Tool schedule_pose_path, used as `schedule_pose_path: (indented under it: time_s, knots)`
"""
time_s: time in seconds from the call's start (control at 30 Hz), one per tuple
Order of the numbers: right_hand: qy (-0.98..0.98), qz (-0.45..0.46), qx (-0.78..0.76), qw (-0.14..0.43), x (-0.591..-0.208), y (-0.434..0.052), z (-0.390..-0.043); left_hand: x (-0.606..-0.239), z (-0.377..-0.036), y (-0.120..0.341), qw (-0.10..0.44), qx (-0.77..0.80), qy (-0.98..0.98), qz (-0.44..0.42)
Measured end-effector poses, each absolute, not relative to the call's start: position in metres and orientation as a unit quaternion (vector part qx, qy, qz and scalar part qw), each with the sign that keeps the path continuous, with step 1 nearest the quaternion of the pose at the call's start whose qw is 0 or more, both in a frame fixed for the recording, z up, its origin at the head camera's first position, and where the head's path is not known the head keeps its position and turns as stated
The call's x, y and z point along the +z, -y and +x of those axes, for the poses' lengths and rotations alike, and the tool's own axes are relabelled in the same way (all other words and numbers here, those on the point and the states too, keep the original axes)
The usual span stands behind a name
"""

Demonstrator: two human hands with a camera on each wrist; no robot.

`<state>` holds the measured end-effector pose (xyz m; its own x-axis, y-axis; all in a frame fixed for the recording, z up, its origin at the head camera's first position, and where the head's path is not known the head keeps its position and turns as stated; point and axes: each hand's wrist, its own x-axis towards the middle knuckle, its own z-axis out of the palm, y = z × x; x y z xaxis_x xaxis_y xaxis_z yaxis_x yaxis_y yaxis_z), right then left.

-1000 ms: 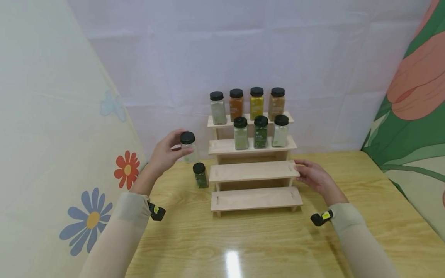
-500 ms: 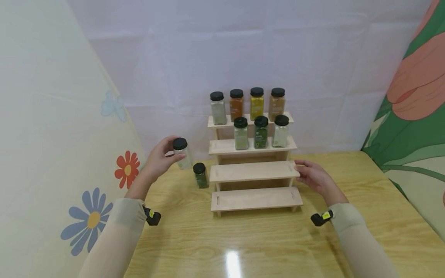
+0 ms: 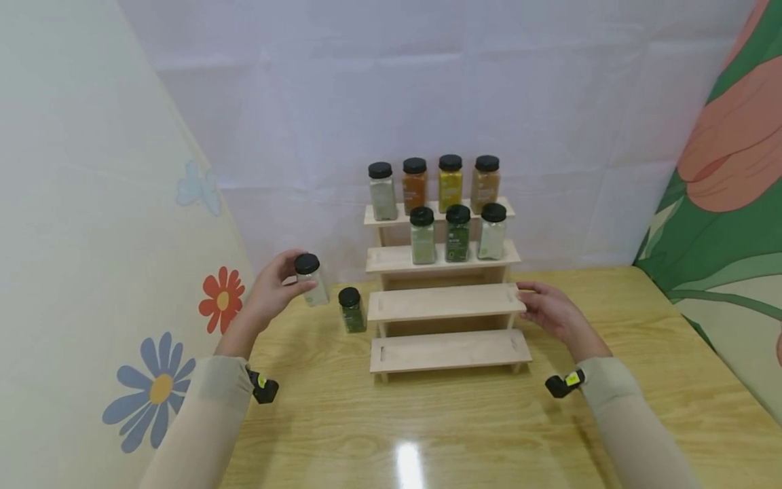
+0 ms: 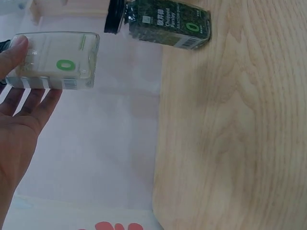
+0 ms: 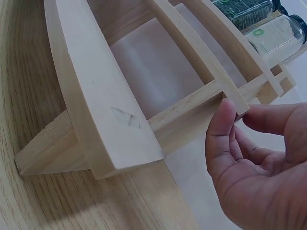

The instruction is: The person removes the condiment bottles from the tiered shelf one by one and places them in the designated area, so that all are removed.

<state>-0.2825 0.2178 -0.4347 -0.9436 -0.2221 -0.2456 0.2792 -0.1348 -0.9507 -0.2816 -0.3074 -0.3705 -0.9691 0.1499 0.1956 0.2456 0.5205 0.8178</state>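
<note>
Left fingers: the left hand [image 3: 275,288] pinches a clear square glass jar with pale contents and a black lid [image 3: 310,280], thumb on one face and fingers [image 4: 21,98] on the other, gripping near the lid.
Held jar: it hangs tilted above the glossy light-wood surface [image 3: 464,421], left of the rack and just beside a dark green herb jar with a black lid [image 3: 351,310] that stands on the surface.
Right fingers: the right hand [image 3: 552,314] has loosely curled fingers [image 5: 221,136] with the tips touching the right end of the pale wooden four-step rack [image 3: 446,302] at its third step from the top; they steady it and do not wrap round it.
Rack: four black-lidded jars [image 3: 434,183] stand on the top step and three [image 3: 457,233] on the second; the left spot of the second step and both lower steps are bare.
Doing it well: in my judgement the jar wants righting before it meets anything flat, with its base lowered level, kept apart from the green jar so neither tips, and the pinch kept firm on the smooth glass.
Support: the right hand's touch looks useful to stop the light rack from sliding.
</note>
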Motion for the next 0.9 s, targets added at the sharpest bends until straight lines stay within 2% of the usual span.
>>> schedule_pose_path:
  time_s: [0.53,0.9]
  knots:
    - [-0.659,0.001,-0.731,0.175,-0.432,-0.217,-0.286,-0.404,-0.282,0.321,0.016,-0.486,0.869,-0.087]
    - [-0.672,0.003,-0.717,0.185,-0.429,-0.22,-0.29,-0.427,-0.287,0.321,0.015,-0.501,0.861,-0.091]
